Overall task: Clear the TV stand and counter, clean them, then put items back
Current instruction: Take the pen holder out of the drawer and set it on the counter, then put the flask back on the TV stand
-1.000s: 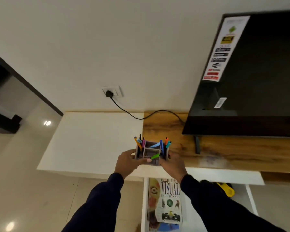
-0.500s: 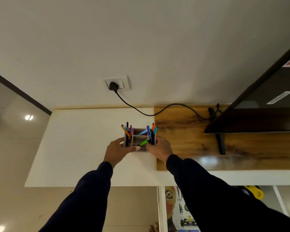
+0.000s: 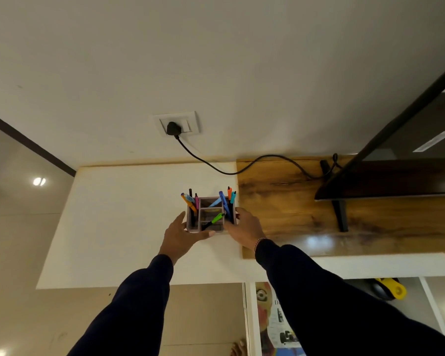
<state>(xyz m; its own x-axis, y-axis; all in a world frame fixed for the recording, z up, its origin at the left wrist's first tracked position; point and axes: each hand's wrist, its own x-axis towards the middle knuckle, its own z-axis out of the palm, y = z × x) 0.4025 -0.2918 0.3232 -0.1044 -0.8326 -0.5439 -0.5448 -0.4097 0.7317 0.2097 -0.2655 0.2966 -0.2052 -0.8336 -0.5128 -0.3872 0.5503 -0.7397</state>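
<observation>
The pen organizer [image 3: 211, 214] sits on the white surface [image 3: 118, 222] between both grips: left hand [image 3: 180, 236] at 8 o'clock, right hand [image 3: 244, 231] at 4 o'clock, fingers spread, touching its sides.

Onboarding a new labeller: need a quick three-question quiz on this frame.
1. True or false: the pen holder stands on the white counter, beside the wooden top.
2. What is the cable plugged into? A) wall socket B) floor box C) power strip
3. Fill in: the left hand and right hand touch the holder's ____.

Key: 1 true; 2 A; 3 sides.
</observation>
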